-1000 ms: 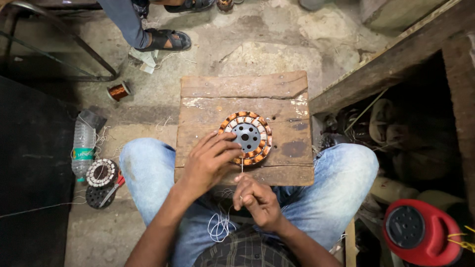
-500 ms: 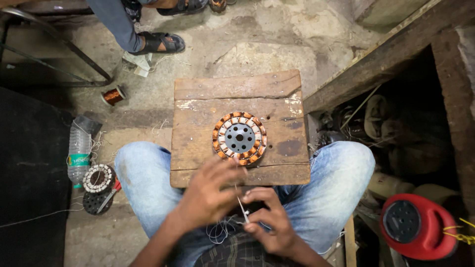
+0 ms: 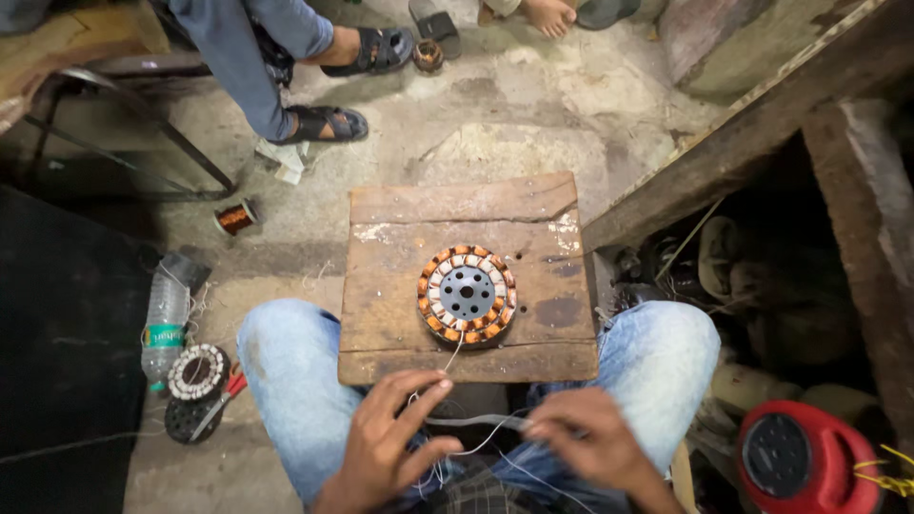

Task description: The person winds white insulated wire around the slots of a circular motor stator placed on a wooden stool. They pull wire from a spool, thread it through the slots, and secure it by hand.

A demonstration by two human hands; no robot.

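A wooden board point(image 3: 466, 276) is serving as the table, lying across the floor in front of the person's knees in blue jeans. On its near half a round motor stator point(image 3: 466, 295) is lying flat, ringed with copper coils; it is looking heavy and rigid, best taken by its outer rim rather than by the windings. A thin pale wire point(image 3: 453, 354) is running from its near edge down to the hands. The left hand point(image 3: 392, 443) is curling loosely, fingers half closed, around one end of a flat grey strip point(image 3: 476, 420); the right hand point(image 3: 590, 445) is pinching the other end. Strip and wire are appearing light, limp and easily kinked, so the ends are the sensible places to hold.
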